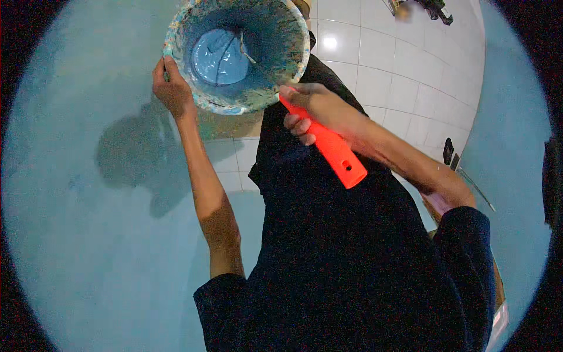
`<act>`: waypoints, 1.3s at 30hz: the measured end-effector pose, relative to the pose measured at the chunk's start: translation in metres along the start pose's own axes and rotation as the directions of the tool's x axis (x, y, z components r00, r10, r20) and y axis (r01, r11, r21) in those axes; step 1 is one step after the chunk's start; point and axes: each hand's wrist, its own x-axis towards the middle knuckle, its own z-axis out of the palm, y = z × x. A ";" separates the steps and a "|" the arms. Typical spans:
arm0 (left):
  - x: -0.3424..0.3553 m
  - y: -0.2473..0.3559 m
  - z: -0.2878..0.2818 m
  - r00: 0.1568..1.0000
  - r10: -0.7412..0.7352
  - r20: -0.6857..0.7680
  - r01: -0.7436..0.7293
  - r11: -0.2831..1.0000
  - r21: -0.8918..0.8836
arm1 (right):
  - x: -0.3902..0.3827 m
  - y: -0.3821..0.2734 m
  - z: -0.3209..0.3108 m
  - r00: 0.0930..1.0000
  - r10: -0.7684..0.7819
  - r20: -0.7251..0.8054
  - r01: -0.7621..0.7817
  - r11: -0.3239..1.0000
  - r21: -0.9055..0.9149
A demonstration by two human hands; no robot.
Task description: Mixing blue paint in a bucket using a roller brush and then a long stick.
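A paint-crusted bucket (297,35) is tilted so that I look into its mouth. Light blue paint (220,57) lies at its bottom, with a thin pale strip (247,49) in front of it. My left hand (173,88) grips the bucket's left rim, thumb at the edge. Near the rim's lower right, my right hand (319,105) is wrapped round a bright orange-red tool handle (340,154) with a hole near its end. The tool's working end cannot be made out, so its kind is unclear.
A light blue wall (70,234) fills the left side, with the bucket's shadow on it. White floor tiles (375,76) stretch to the right. Dark objects (435,9) lie at the far right, and a thin rod (476,189) is beyond my right elbow.
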 end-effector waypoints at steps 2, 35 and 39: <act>-0.002 -0.001 -0.002 0.992 -0.124 0.029 0.124 0.992 0.020 | -0.001 0.008 0.005 1.000 0.016 0.013 -0.017 0.995 0.094; 0.001 0.002 0.001 0.986 -0.144 0.084 0.141 0.989 0.041 | 0.023 -0.003 -0.026 0.972 0.210 0.103 -0.139 0.874 -0.466; 0.004 0.003 0.003 0.996 -0.057 0.068 0.046 0.986 0.161 | 0.018 -0.024 -0.046 0.979 0.170 0.108 -0.041 0.692 -0.721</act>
